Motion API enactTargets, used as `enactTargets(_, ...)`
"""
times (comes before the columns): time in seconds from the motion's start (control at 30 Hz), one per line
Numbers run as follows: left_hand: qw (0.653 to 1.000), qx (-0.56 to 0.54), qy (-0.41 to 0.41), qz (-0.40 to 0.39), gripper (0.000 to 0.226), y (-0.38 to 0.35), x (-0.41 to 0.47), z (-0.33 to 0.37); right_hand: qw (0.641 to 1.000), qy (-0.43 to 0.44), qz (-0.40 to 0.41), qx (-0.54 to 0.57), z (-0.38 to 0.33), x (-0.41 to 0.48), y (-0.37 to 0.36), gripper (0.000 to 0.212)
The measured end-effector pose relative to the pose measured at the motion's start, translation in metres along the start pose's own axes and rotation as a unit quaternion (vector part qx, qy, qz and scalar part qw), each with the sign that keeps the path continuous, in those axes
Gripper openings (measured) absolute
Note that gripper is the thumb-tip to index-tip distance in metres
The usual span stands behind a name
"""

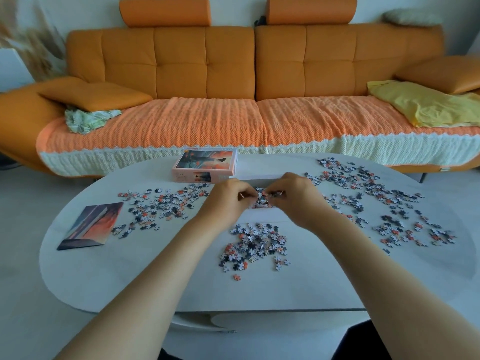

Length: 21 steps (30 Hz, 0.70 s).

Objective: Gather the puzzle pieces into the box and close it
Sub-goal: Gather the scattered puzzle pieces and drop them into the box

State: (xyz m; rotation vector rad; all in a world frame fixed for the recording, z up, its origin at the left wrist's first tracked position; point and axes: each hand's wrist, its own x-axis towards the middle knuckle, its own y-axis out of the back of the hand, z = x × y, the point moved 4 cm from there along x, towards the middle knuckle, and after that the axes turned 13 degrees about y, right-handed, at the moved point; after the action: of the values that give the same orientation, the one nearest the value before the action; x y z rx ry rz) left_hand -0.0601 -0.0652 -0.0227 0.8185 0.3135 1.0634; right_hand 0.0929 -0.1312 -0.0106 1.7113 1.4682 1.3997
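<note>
An open white box (pixel 262 217) sits at the table's middle, with puzzle pieces (pixel 261 199) inside it. My left hand (pixel 228 197) and my right hand (pixel 294 196) meet over the box, each with fingers pinched on a few pieces. The hands hide much of the box. Its pink lid (pixel 206 166), printed with a sunset picture, lies just behind and to the left. Loose pieces lie in three spreads: a left patch (pixel 161 206), a near pile (pixel 254 245) in front of the box, and a wide right patch (pixel 376 201).
A printed reference picture (pixel 91 224) lies flat at the left of the white oval table (pixel 130 276). An orange sofa (pixel 254 74) with cushions and a yellow cloth (pixel 426 105) stands behind the table.
</note>
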Motion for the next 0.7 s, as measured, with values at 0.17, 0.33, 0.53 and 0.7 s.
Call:
enactTargets(0.17,0.999,0.034,-0.003,0.000,0.013,-0.014,0.021,-0.005,0.996,-0.017,-0.067,-0.062,0.016,0.009,-0.022,0.021)
enactTargets(0.33,0.990,0.116,-0.076,-0.022,0.026,-0.023,0.022,-0.003,0.995,-0.008,-0.071,-0.064,0.014,0.007,-0.020,0.028)
enactTargets(0.53,0.975,0.196,-0.099,0.026,0.029,-0.006,0.010,-0.014,0.999,0.028,-0.004,-0.036,0.005,0.001,-0.006,0.016)
enactTargets(0.7,0.983,0.158,-0.096,0.005,0.017,0.010,-0.021,-0.010,0.993,0.067,-0.100,0.004,-0.021,-0.013,-0.012,0.017)
